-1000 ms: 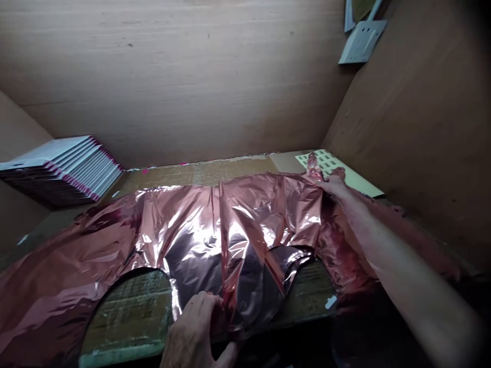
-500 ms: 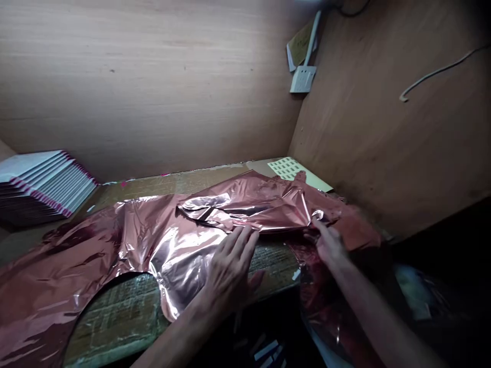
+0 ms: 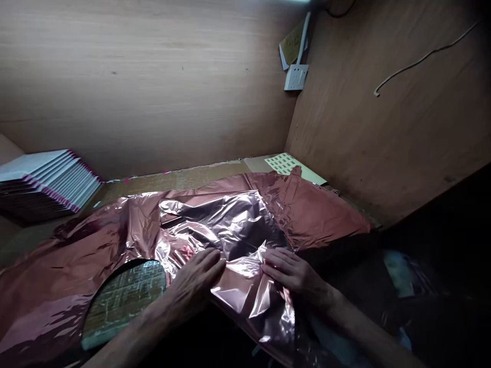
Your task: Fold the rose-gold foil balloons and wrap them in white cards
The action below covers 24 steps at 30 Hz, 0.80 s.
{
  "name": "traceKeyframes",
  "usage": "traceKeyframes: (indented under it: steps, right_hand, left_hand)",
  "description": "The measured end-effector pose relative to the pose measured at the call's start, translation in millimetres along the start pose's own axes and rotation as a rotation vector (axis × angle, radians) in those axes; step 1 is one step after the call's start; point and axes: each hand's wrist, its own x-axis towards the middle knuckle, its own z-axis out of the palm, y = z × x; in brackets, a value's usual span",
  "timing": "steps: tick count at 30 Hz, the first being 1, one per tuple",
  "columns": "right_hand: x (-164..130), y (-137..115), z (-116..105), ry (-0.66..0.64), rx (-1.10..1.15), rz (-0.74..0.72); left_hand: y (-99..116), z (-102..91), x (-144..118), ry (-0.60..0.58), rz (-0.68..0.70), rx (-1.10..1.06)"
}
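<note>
Near edge: the foil sheet [image 3: 233,301] drops over the front edge of the bench [image 3: 125,301] between the two hands; the space below is too dark to read.
Left grip: the left hand [image 3: 197,273] lies palm down near the front edge, fingers on the foil; its thumb is hidden, so whether it pinches cannot be told.
Right grip: the right hand [image 3: 287,268] rests with fingers together over a creased ridge of foil; thumb hidden, pinch likewise uncertain.
Reason for hand placement: one hand at each side of the loose flap likely steadies the slippery film against the pull of the overhang.
Curved recess: left of the left hand, the foil edge bends around a visible patch of bench top and front edge.
Foil spread: the sheet runs from the front left across the middle toward the right end; its broad support probably limits sliding.
Rear room: a narrow strip of bench shows between foil and back wall [image 3: 153,92], leaving little depth for movement.
Rear left corner: the stack of white packs [image 3: 63,179] stands beyond the foil.
Rear right corner: the label sheet [image 3: 286,163] lies by the right wall [image 3: 356,128], a foil tab overlapping its near edge.
</note>
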Motion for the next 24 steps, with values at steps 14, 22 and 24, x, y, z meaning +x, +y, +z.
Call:
traceKeyframes:
  steps: [14, 22, 24]
  right_hand:
    - [99, 48, 6, -0.225, 0.102, 0.906]
    - [103, 5, -18, -0.609, -0.289, -0.031]
    - [130, 30, -30, -0.666, -0.147, 0.057]
  left_hand:
    - [-42, 3.1, 35, 0.084, -0.321, 0.163]
    - [-54, -2.6, 34, -0.254, -0.179, 0.034]
    - [-63, -27.0, 48, -0.354, -0.156, -0.019]
